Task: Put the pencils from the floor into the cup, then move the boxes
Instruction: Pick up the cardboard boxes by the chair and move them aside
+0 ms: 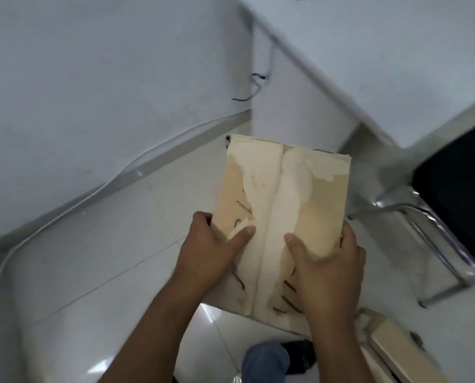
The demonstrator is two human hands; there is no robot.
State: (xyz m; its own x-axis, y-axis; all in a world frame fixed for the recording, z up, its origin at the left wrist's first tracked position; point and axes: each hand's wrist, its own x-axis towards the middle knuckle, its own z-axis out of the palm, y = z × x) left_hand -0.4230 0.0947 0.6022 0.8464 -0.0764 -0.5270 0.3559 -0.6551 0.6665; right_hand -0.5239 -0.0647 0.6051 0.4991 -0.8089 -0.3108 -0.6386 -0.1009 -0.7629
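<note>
I hold a flat tan cardboard box [286, 189] in front of me above the tiled floor, its top worn with torn pale patches along a taped middle seam. My left hand [211, 250] grips its left edge, thumb lying on the top face. My right hand [327, 266] grips the right edge, thumb also on top. A second pale box [396, 352] lies on the floor at the lower right. No pencils or cup are in view.
A white desk [382, 64] stands at the upper right, with a black chair [457, 194] on chrome legs beside it. The white wall [92, 106] with a cable along its skirting runs on the left. My knee in jeans [266, 363] shows at the bottom.
</note>
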